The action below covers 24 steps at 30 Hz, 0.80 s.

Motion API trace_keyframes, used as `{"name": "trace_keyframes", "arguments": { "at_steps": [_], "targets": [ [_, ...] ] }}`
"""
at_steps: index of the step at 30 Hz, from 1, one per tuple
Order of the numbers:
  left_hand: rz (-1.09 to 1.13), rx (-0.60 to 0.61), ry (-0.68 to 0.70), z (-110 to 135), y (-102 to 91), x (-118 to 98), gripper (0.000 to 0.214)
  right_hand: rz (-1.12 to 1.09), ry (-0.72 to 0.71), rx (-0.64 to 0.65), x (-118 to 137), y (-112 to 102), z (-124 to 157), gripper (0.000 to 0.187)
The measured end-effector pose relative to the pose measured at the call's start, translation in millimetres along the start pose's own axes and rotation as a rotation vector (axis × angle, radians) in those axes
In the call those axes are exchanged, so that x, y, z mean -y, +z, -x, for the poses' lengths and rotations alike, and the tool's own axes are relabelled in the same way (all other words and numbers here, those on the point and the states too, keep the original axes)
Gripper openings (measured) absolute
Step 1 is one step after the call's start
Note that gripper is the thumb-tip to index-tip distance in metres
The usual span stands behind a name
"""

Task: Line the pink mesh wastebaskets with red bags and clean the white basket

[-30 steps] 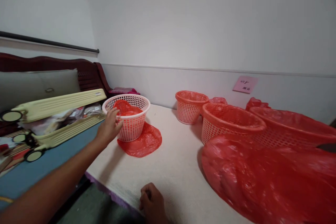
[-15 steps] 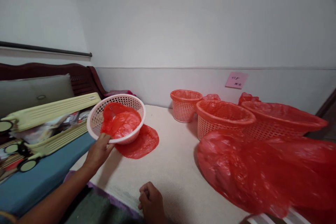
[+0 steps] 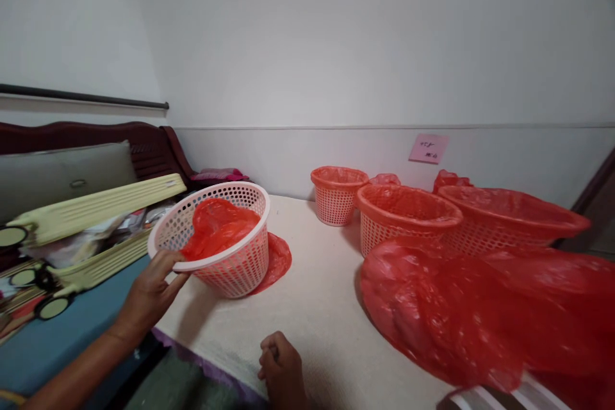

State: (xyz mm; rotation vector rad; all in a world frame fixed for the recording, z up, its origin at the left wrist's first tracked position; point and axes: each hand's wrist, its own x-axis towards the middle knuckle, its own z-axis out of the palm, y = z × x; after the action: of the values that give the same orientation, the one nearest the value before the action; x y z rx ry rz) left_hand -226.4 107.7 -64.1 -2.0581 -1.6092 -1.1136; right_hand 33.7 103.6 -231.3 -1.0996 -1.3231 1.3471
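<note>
My left hand is closed on the near-left rim of a pale pink plastic basket, thumb outside. The basket leans toward me, so its opening shows. Inside it lies a crumpled red plastic bag. A flat red plastic piece sticks out from behind and beneath the basket on the table. My right hand is curled into a loose fist low over the near part of the table, with nothing visible in it.
Several baskets lined with red plastic, such as the small round one, stand along the wall. A large heap of red plastic bags covers the right side. A pink note is on the wall. At left is a bench with yellow folding panels.
My left hand has drawn the pink basket toward me and a little left, showing more of its side. It now covers more of the flat red plastic. My right hand stays nearly still.
</note>
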Motion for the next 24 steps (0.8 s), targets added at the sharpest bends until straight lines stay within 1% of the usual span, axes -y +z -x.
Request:
{"name": "trace_keyframes", "arguments": {
  "at_steps": [3, 6, 9, 12, 15, 18, 21, 24],
  "targets": [
    [0.026, -0.022, 0.02, 2, -12.7, -21, 0.012, -0.09, 0.024, -0.103, -1, -3, -4, 0.015],
    [0.056, 0.027, 0.099, 0, -16.5, -46, 0.01, -0.235, 0.1, -0.228, 2, -15, -10, 0.019],
    [0.086, 0.121, 0.227, -2, -11.8, -74, 0.011, -0.322, 0.138, -0.32, 9, -38, -11, 0.024],
    [0.095, 0.189, 0.322, -1, -3.2, -99, 0.014, -0.365, 0.143, -0.402, 17, -67, -6, 0.026],
    [0.094, 0.243, 0.37, 6, 4.6, -117, 0.016, -0.388, 0.128, -0.476, 27, -92, 5, 0.024],
    [0.085, 0.285, 0.421, 13, 8.5, -127, 0.021, -0.374, 0.104, -0.547, 38, -113, 15, 0.022],
    [0.106, 0.312, 0.426, 17, 8.1, -137, 0.03, -0.337, 0.081, -0.614, 41, -129, 21, 0.023],
    [0.197, 0.306, 0.341, 20, 6.6, -152, 0.025, -0.335, 0.084, -0.653, 36, -138, 23, 0.03]
  ]
}}
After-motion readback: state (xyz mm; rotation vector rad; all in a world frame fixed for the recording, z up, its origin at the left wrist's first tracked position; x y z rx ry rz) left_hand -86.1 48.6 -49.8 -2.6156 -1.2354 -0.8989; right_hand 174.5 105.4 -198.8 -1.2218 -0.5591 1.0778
